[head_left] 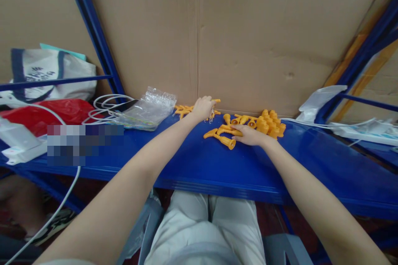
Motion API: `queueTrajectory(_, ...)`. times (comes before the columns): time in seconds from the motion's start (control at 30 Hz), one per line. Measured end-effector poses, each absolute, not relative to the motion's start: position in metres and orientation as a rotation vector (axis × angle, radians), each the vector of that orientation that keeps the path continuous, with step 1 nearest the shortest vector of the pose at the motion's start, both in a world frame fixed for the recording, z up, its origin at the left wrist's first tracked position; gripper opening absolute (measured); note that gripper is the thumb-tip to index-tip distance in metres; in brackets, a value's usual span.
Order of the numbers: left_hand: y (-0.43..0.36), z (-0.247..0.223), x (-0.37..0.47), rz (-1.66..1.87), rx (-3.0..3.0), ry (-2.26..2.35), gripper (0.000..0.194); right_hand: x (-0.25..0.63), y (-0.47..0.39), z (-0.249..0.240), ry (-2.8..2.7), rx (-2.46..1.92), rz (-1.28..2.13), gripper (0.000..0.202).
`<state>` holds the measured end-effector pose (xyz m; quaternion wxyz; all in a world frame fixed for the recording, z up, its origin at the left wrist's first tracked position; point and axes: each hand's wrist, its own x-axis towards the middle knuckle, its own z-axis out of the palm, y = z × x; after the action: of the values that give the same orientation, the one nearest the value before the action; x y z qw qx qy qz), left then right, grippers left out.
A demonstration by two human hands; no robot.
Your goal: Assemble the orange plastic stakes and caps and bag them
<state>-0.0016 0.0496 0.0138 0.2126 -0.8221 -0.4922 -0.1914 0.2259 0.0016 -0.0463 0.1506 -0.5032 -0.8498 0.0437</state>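
Observation:
My left hand (203,107) is closed at the back of the blue shelf, around a small orange-yellow plastic piece (217,100) whose end sticks out to the right. Thin silvery chains or springs (212,115) hang just below it. More branching orange pieces (183,110) lie to its left. My right hand (248,135) reaches over a group of orange plastic parts, its fingers closed at a ribbed orange piece (228,130). Nearer to me lies a hammer-shaped orange part (220,138) with a flared, round end. A cluster of orange cup-like parts (270,123) stands beyond the right wrist.
A clear plastic bag (149,109) and coiled white cable (102,109) lie left on the blue shelf (199,165). Cardboard (248,41) walls off the back between blue posts. Farther left are a red bag (62,112) and a canvas tote (56,72). White cables run right.

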Motion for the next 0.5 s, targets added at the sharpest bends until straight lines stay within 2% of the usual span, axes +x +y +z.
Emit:
queueTrajectory(0.33,0.095,0.001,-0.010,-0.194,-2.296,-1.534,0.046,0.220,-0.004,-0.042,-2.420,-1.500,0.164,0.057)
queueTrajectory(0.5,0.102,-0.002,-0.012,-0.158,-2.351,-1.621,0.053,0.222,-0.004,-0.043,-2.433,-1.447,0.107,0.054)
